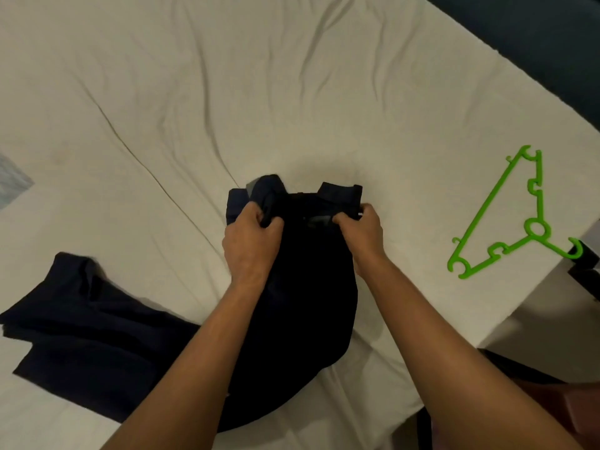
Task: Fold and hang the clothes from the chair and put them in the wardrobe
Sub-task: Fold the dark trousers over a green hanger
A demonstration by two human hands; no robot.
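Note:
A dark navy garment [308,287], probably trousers, lies on the white bed sheet [227,92] in front of me. Its far end is bunched up, and its other end trails off to the lower left [81,336]. My left hand [251,237] grips the bunched fabric at the far left corner. My right hand [360,233] pinches the far right edge of the same garment. A bright green plastic hanger [506,219] lies flat on the sheet to the right, apart from both hands.
The bed's right edge runs diagonally from the top right to the lower right, with dark floor [535,43] beyond it. A pale patterned item [13,180] shows at the left edge. Wrinkled sheet stretches across the far half.

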